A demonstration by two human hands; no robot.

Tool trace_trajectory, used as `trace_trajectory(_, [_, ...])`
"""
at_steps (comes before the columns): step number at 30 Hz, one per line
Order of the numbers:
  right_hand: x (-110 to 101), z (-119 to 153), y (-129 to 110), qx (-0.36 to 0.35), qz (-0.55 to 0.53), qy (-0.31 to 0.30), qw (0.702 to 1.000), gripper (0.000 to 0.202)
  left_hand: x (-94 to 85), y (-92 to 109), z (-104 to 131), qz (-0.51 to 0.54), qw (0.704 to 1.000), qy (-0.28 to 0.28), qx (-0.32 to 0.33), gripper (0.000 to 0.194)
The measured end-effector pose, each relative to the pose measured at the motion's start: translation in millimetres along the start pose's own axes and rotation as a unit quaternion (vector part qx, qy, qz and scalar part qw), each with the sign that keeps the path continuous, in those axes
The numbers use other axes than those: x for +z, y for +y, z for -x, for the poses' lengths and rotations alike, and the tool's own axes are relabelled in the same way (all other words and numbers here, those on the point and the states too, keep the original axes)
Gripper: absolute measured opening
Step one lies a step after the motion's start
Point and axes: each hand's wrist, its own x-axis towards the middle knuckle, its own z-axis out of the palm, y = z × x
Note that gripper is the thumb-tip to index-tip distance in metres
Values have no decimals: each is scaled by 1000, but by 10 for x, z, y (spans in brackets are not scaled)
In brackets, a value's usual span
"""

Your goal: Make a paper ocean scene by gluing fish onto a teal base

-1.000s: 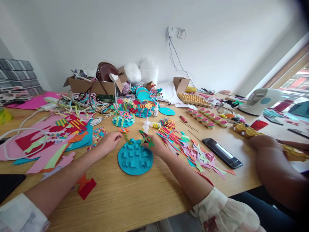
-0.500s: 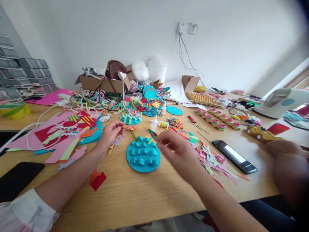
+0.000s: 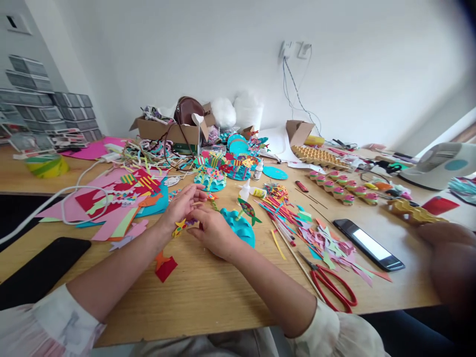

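Note:
My right hand reaches over to the left, its thumb and fingers closing round a purple curly strip with a yellow paper fish at its end. Just behind it, my left hand hovers with its fingers loosely extended, nothing visible in them. Partly covered by my right hand is a round turquoise base with raised wavy bumps. On a stem over its right side stands a green paper fish with red and coloured dots. A small orange paper fish shows at its left side.
Scissors with red handles, a stick and paper scraps lie to the right, near a phone. Glue bottles and finished fish pieces stand behind. Coloured sheets cover the left. Another person's arm rests at right.
My right hand has left the green fish, which now stands on its stem above the base, and has moved left to the purple strip. My left hand's fingers have straightened. The view has shifted slightly.

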Motion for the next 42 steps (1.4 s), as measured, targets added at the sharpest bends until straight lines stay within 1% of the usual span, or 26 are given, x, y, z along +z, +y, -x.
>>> trace_trajectory(3, [18, 2, -2, -1, 13, -18, 1000, 7, -6, -21, -2, -7, 1000, 4, -4, 34])
trace_trajectory(5, [31, 11, 6, -1, 13, -23, 1000, 6, 12, -20, 21, -27, 999, 16, 10, 35])
trace_trajectory(7, [43, 23, 12, 2, 13, -23, 1000, 6, 32, -9, 52, -60, 997, 19, 39, 34])
trace_trajectory(10, [53, 37, 3, 21, 10, -21, 1000, 9, 51, 17, 82, -155, 983, 29, 97, 28])
trace_trajectory(12, [51, 45, -16, 45, 3, -25, 999, 9, 48, 38, 77, -213, 967, 49, 130, 23])
trace_trajectory(14, [44, 55, -41, 94, -4, -36, 995, 8, 25, 68, 50, -235, 957, 73, 151, 20])
trace_trajectory(17, [42, 74, -79, 165, -24, -77, 983, 9, -42, 164, -11, -220, 949, 125, 187, 19])
trace_trajectory(19, [64, 73, -100, 179, -23, -117, 977, 12, -89, 259, -52, -208, 943, 153, 208, 18])
trace_trajectory(20, [83, 66, -111, 178, -8, -136, 975, 12, -106, 306, -70, -210, 942, 157, 208, 18])
trace_trajectory(22, [130, 38, -140, 180, 54, -166, 968, 15, -125, 377, -102, -230, 944, 153, 178, 16])
trace_trajectory(24, [173, 15, -188, 183, 119, -183, 959, 19, -120, 390, -128, -257, 953, 128, 101, 14])
trace_trajectory(26, [187, 33, -259, 181, 152, -185, 954, 21, -100, 337, -149, -272, 958, 94, 15, 11])
trace_trajectory(28, [154, 120, -347, 171, 153, -174, 958, 22, -75, 232, -163, -272, 959, 62, -47, 6])
trace_trajectory(30, [61, 274, -419, 158, 145, -161, 964, 22, -48, 106, -176, -260, 961, 41, -83, 5])
trace_trajectory(31, [-11, 367, -435, 151, 132, -162, 966, 20, -35, 46, -185, -252, 962, 33, -99, 7])
trace_trajectory(32, [-99, 464, -430, 155, 120, -162, 967, 18, -24, -7, -198, -243, 963, 26, -113, 11])
trace_trajectory(34, [-322, 652, -345, 193, 98, -145, 966, 14, -7, -82, -245, -228, 965, 21, -129, 17])
trace_trajectory(36, [-579, 818, -160, 249, 94, -99, 959, 13, -5, -114, -323, -223, 966, 34, -127, 22])
trace_trajectory(39, [-927, 1021, 201, 328, 57, -38, 942, 15, -28, -121, -477, -248, 960, 77, -107, 24])
trace_trajectory(41, [-1068, 1131, 398, 370, 20, -39, 928, 15, -47, -141, -575, -277, 951, 98, -99, 23])
trace_trajectory(42, [-1104, 1178, 464, 379, 10, -41, 925, 15, -54, -163, -617, -292, 946, 103, -99, 22])
